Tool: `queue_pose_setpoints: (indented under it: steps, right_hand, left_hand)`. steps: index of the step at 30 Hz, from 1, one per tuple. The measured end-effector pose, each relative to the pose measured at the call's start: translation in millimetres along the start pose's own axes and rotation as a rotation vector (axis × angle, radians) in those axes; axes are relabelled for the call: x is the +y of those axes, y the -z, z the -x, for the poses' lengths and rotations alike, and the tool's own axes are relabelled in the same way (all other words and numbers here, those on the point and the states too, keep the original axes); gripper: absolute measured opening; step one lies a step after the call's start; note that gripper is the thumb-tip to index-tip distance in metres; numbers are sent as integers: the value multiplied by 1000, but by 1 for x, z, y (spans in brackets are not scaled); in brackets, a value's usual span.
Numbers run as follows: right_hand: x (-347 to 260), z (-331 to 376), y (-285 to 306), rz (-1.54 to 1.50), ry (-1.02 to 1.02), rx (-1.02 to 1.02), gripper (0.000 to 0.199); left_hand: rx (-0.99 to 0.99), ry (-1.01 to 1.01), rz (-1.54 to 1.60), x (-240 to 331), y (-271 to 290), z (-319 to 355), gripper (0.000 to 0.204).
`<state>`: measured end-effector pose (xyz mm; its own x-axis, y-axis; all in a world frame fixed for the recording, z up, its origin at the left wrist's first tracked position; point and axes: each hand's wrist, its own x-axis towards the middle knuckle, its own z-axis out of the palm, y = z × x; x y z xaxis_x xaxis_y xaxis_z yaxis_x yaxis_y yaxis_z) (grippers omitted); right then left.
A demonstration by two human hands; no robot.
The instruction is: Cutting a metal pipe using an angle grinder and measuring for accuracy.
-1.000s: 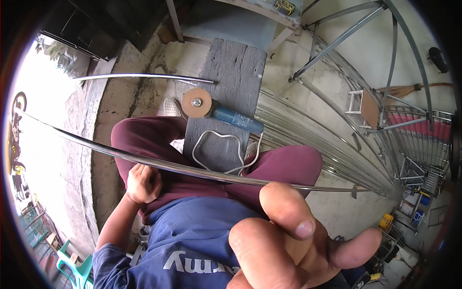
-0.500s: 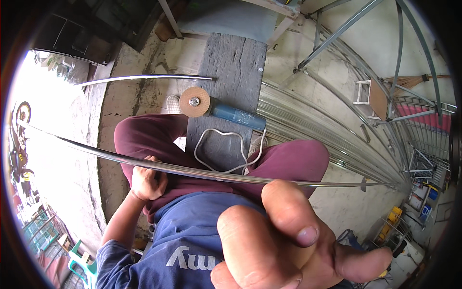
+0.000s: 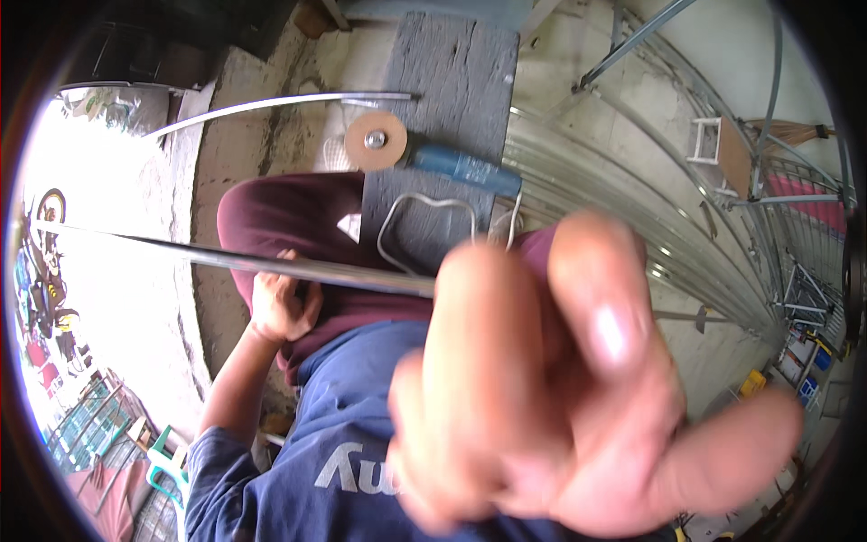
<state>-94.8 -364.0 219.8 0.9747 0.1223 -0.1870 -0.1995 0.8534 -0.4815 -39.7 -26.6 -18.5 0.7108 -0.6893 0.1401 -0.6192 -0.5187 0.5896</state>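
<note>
A long shiny metal tube (image 3: 361, 276) lies across my lap from the far left. My left hand (image 3: 282, 303) is closed around it above my left thigh. My right hand (image 3: 560, 388) is raised very near the camera, slightly blurred. Its fingers are bent but apart, with nothing visible in them, and it hides the tube's middle stretch. Ahead of me a blue angle grinder (image 3: 465, 170) with a tan disc (image 3: 377, 126) rests on a weathered grey plank (image 3: 452, 81). Its white cord (image 3: 388, 221) loops on the plank between my knees.
Another metal tube (image 3: 280, 104) extends left from the plank. Many long tubes (image 3: 605, 190) lie on the floor at the right, beside a small stool (image 3: 718, 154) and metal frames. At the far left are a motorcycle (image 3: 52, 208) and a green plastic chair (image 3: 167, 465).
My right hand has come closer to the camera and covers more of the tube. The view has tilted, so the grinder and plank appear higher. My left hand keeps its hold on the tube.
</note>
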Motion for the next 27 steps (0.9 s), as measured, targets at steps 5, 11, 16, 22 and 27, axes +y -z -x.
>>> queue_pose_setpoints:
  steps: [5,11,16,22,27]
  right_hand:
    - [22,25,101,-96,-298,6,52]
    - [28,96,140,110,-169,305,37]
    - [3,120,63,793,753,-319,40]
    - [-3,106,13,1124,1439,-298,26]
    - [-37,146,44,1602,1457,-117,33]
  left_hand:
    - [-93,85,-55,1,4,12,18]
    - [48,-51,384,95,59,-13,15]
    - [629,-331,993,211,122,-52,8]
    - [316,-746,691,219,142,-85,39]
    - [788,-432,43,236,136,-91,39]
